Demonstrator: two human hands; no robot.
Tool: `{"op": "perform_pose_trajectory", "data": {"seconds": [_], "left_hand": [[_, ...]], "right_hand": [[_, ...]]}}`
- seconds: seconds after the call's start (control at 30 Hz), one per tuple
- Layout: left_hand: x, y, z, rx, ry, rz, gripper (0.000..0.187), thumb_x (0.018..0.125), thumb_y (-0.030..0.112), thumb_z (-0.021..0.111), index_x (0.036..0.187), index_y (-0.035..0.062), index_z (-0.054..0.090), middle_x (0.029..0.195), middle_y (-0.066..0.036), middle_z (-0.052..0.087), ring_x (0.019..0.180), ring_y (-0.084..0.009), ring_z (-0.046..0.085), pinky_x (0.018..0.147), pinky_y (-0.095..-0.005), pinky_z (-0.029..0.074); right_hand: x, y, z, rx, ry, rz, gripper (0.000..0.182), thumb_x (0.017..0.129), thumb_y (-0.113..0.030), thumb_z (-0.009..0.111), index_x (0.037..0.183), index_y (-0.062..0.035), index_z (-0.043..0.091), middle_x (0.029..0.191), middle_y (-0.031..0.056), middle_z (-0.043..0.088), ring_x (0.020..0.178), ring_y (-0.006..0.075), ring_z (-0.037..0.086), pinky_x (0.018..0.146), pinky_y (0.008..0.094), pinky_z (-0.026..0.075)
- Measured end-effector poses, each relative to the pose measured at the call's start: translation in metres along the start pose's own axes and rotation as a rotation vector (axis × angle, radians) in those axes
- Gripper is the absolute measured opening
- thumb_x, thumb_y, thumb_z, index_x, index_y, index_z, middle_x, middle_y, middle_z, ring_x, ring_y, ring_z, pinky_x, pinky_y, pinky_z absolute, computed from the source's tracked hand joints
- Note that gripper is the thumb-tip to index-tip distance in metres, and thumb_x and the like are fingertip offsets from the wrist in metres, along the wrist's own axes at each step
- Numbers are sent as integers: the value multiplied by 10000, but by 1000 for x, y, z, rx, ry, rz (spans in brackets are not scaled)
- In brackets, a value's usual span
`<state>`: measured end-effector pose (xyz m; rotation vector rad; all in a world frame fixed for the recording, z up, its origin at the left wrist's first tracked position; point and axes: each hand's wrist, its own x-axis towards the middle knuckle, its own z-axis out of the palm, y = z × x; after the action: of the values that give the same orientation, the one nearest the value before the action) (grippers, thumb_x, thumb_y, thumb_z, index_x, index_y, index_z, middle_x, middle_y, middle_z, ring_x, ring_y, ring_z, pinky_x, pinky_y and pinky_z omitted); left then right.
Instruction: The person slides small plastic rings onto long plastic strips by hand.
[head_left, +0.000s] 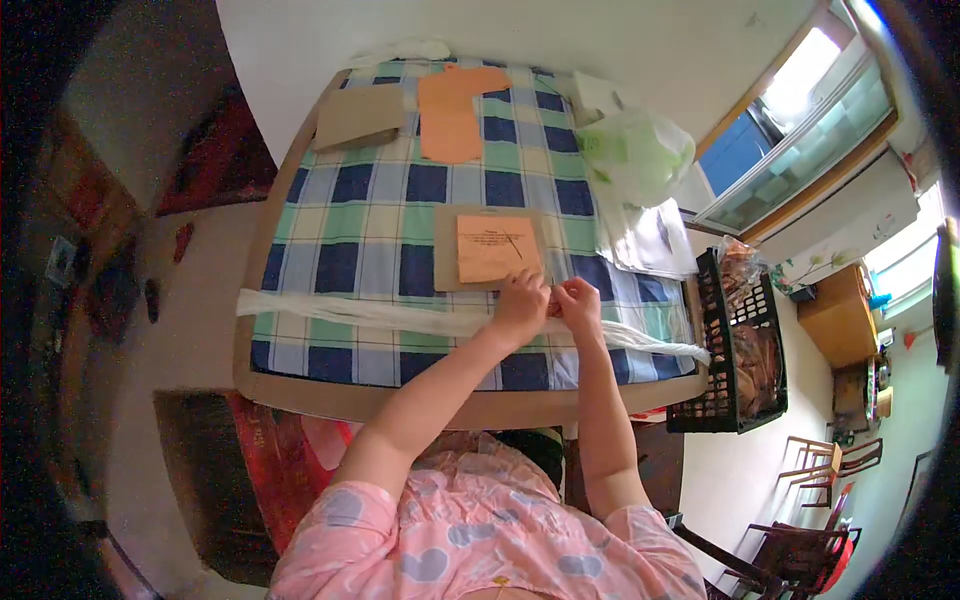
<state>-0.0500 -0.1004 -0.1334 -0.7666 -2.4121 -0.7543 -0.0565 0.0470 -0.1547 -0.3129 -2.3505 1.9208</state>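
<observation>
Beside the cardboard sheet point(490, 250), both hands, left hand point(521, 305) and right hand point(579, 305), pinched shut on white plastic strip point(400, 315).

**Table layout, near edge to far edge**

A long twisted strip point(400, 315) runs across the table point(300, 392) near its front edge, from left to right. Both hands, left hand point(521, 305) and right hand point(579, 303), meet on it right of centre. Just behind them a sheet point(493, 248) lies on a cardboard piece point(446, 255). At the far edge sit another cardboard point(360, 116) and, to its right, a paper cutout point(452, 112). A plastic bag point(638, 152) lies far right; a basket point(712, 405) stands beside the table's right end
</observation>
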Motion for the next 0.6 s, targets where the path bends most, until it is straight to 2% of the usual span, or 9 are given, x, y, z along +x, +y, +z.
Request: {"op": "perform_pose_trajectory", "data": {"seconds": [0.1,0.2,0.27,0.4,0.5,0.6], "left_hand": [[-8,-3,-18,-158,-89,-143,155,689,183,663,752,45,634,883,-118,600,916,-307,560,822,-447,423],[2,0,-33,-131,-149,-203,151,669,171,682,751,56,627,887,-114,601,921,-307,559,838,-454,416],[0,-11,-2,-49,-131,-129,145,662,163,684,743,59,623,883,-113,602,922,-306,557,829,-456,414],[2,-11,7,20,-94,-52,140,648,150,689,726,65,608,867,-120,599,890,-316,560,791,-458,419],[1,-7,-12,-96,-136,-130,74,701,115,631,750,61,645,882,-93,609,906,-282,564,787,-413,437],[0,-5,-43,-345,-185,-316,76,699,113,649,754,62,644,840,-98,603,875,-290,563,776,-419,439]], "right_hand": [[-5,-13,-1,-47,-14,29,138,824,-90,638,820,34,577,638,92,619,508,126,582,449,245,465],[-6,-10,1,42,-33,44,129,825,-86,638,811,28,579,642,90,627,503,120,576,436,247,455],[0,-2,1,-12,-22,2,128,828,-84,635,815,28,575,651,99,634,510,125,587,444,250,467],[-6,-10,1,-45,-25,6,126,832,-77,629,817,29,563,672,118,647,534,147,615,468,259,496],[0,3,2,55,-72,40,120,834,-67,620,825,33,555,681,122,652,553,164,633,483,271,515],[-7,-15,3,-42,-12,48,114,835,-57,610,819,38,549,679,126,652,552,162,632,480,272,515]]}}
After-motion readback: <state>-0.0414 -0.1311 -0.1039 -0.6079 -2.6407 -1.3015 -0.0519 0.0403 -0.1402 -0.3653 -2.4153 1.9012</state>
